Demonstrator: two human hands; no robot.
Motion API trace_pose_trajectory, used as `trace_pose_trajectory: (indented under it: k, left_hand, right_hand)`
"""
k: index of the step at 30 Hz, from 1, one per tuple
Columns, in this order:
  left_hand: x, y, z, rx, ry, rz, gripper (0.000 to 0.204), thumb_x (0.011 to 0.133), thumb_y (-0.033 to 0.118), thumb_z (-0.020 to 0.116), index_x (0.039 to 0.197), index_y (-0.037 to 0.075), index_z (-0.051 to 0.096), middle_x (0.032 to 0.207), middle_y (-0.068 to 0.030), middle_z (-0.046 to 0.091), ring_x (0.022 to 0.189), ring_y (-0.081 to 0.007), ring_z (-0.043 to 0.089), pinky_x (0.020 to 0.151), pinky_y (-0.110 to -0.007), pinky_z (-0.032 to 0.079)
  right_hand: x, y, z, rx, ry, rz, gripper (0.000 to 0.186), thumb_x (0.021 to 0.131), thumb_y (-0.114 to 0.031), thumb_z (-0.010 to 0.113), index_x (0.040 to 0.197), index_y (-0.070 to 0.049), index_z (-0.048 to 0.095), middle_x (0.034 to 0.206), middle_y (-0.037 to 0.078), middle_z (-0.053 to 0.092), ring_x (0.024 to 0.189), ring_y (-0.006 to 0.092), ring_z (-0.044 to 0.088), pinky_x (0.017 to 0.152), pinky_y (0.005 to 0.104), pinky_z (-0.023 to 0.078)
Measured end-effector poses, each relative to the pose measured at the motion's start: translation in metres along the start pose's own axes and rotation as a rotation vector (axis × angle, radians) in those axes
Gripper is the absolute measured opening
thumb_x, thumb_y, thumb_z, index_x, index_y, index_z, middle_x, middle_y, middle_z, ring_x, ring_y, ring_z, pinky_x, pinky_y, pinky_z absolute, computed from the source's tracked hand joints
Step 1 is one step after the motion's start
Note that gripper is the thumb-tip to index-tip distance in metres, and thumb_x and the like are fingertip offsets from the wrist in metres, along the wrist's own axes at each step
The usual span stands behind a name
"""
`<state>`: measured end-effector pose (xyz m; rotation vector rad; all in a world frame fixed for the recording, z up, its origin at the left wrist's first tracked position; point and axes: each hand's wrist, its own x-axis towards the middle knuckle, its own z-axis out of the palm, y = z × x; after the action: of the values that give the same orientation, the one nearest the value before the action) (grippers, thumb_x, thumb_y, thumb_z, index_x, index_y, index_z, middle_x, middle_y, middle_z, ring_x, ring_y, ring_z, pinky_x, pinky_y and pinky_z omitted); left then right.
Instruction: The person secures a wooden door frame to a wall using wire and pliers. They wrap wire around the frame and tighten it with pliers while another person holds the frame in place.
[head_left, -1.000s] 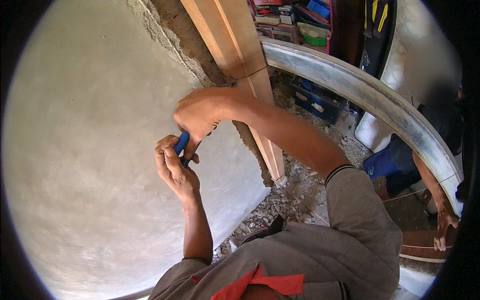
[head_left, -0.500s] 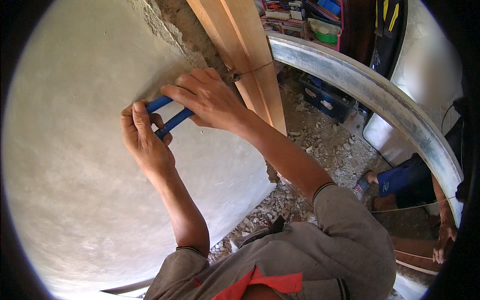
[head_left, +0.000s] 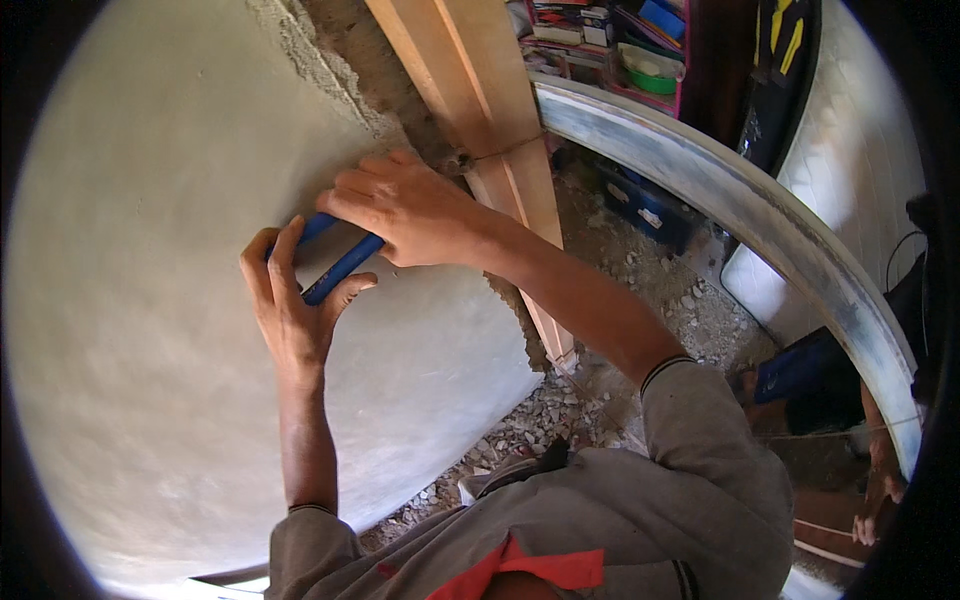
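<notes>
A tool with two blue handles point(head_left: 343, 270), like pliers or pincers, is up against the smooth grey wall point(head_left: 170, 250). My right hand point(head_left: 405, 210) is closed around its upper right end and hides the head. My left hand point(head_left: 290, 295) is at the lower left ends of the handles. Its fingers reach over the upper handle, and its thumb sticks out past the lower one, in a loose, wide grip. The wall's broken edge point(head_left: 345, 75) runs just beyond my right hand, beside a wooden frame post point(head_left: 490, 110).
A thin wire point(head_left: 510, 146) crosses the wooden post. On the right curves a large grey-white frame point(head_left: 720, 165). Rubble point(head_left: 510, 430) covers the ground below. Behind stand a blue crate point(head_left: 645, 205) and shelves with a green bowl point(head_left: 652, 80). Another person's hand point(head_left: 878, 500) shows at lower right.
The left hand has loosened: its fingers now reach over the upper handle and its thumb has swung out to the right. The right hand has shifted slightly left and down with the tool.
</notes>
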<state>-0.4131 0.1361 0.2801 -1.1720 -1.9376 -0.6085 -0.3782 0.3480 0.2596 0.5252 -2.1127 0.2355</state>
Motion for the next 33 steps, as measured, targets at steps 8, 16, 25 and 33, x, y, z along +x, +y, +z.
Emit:
trace_pose_trajectory:
  k: [8, 16, 25, 33]
  left_hand:
    - [0.031, -0.005, -0.013, 0.076, -0.035, 0.093, 0.087, 0.061, 0.044, 0.090, 0.137, 0.015, 0.059, 0.129, -0.0104, 0.059, 0.109, -0.0308, 0.068, 0.084, -0.044, 0.064]
    - [0.062, -0.001, -0.033, 0.259, -0.093, 0.251, 0.082, 0.060, 0.057, 0.080, 0.129, 0.015, 0.066, 0.122, -0.0059, 0.066, 0.101, -0.0276, 0.073, 0.082, -0.042, 0.065]
    - [0.083, 0.000, -0.040, 0.257, -0.131, 0.326, 0.081, 0.061, 0.061, 0.077, 0.126, 0.015, 0.068, 0.120, -0.0059, 0.068, 0.099, -0.0264, 0.075, 0.081, -0.042, 0.066]
    - [0.097, -0.004, -0.042, 0.269, -0.166, 0.372, 0.080, 0.061, 0.062, 0.077, 0.124, 0.014, 0.070, 0.121, -0.0066, 0.070, 0.099, -0.0292, 0.076, 0.082, -0.044, 0.067]
  right_hand:
    - [-0.009, -0.015, -0.018, -0.045, 0.238, 0.035, 0.078, 0.068, -0.030, 0.092, 0.140, -0.021, 0.062, 0.153, 0.001, 0.045, 0.138, 0.0274, 0.044, 0.111, 0.0502, 0.034]
    - [-0.124, -0.043, 0.015, 0.192, 0.326, 0.376, 0.047, 0.088, -0.029, 0.081, 0.128, -0.012, 0.063, 0.134, 0.010, 0.057, 0.128, 0.0332, 0.052, 0.105, 0.0485, 0.043]
    - [-0.204, -0.046, 0.064, 0.271, 0.197, 0.571, 0.045, 0.083, -0.015, 0.085, 0.121, -0.007, 0.063, 0.118, 0.013, 0.064, 0.110, 0.0320, 0.062, 0.092, 0.0433, 0.053]
    - [-0.236, -0.055, 0.102, 0.309, 0.079, 0.587, 0.038, 0.085, -0.017, 0.084, 0.116, -0.004, 0.066, 0.117, 0.012, 0.064, 0.109, 0.0339, 0.062, 0.094, 0.0430, 0.053]
